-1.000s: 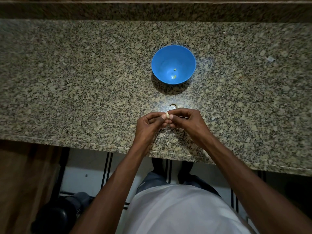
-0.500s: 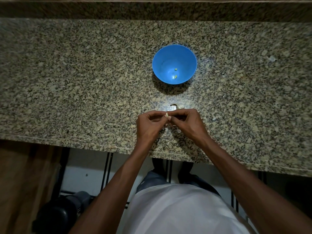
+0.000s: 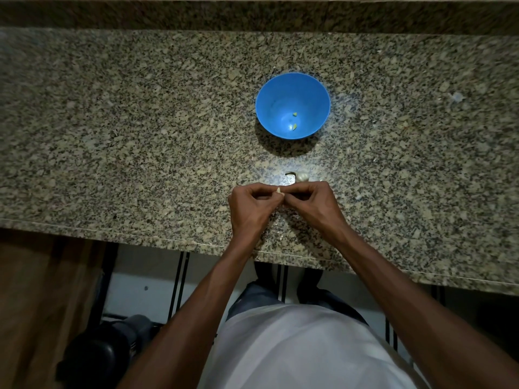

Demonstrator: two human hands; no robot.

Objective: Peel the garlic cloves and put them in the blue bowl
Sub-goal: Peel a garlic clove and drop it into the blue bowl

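A small pale garlic clove [image 3: 279,192] is pinched between the fingertips of my left hand [image 3: 252,207] and my right hand [image 3: 311,203], which meet over the near part of the granite counter [image 3: 140,136]. Most of the clove is hidden by the fingers. Farther away stands the blue bowl [image 3: 292,105] with two small peeled cloves on its bottom. Just beyond my right fingers lies the rest of the garlic bulb [image 3: 302,176] with a curved stem.
The counter's front edge [image 3: 168,240] runs just under my wrists. A few pale skin scraps lie on the counter, one at the far right [image 3: 456,96]. A raised granite backsplash [image 3: 252,15] bounds the far side. Below are the floor and a dark object [image 3: 98,357].
Both hands stay together in the same spot; the fingertips have shifted slightly on the clove. The bowl and bulb have not moved.
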